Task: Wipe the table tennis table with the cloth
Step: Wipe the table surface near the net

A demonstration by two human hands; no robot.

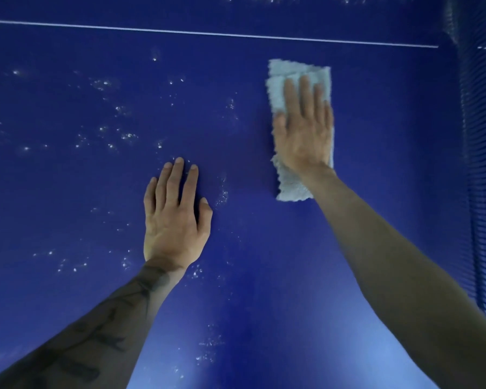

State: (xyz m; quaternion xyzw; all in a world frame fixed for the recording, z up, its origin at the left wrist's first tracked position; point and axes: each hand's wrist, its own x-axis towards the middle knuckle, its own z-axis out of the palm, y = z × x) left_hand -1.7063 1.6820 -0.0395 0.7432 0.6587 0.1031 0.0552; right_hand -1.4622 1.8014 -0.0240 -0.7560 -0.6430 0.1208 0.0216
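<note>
Mid-wipe, judging by the layout. Presses the cloth (292, 71) flat onto the table (264, 262) with the right hand (303, 130), fingers straight and slightly spread, palm down, nothing pinched. Folded into a long light strip, lying close to the net (480, 136) but apart from it, long side roughly parallel to it. Covers the strip's middle (leaves both ends poking out past fingertips and wrist), probably to spread pressure over the whole pad rather than one corner.

Plants the left hand (174, 220) flat on bare table, farther from the net than the cloth, fingers straight and a little apart, holding nothing. Likely a brace for leaning in over the surface.

Looks clean in the band between cloth and net. Shows white specks (104, 130) all over the side away from the net, some right beside the left fingertips. Suggests plenty of surface left to do.

As a guess, calls next for a sweep away from the net into the specks, with the left hand lifted clear first.

Also visible: thin white line (208, 33) ending near the net, beyond the cloth. Slight blur on the right hand, so no finer finger detail.
</note>
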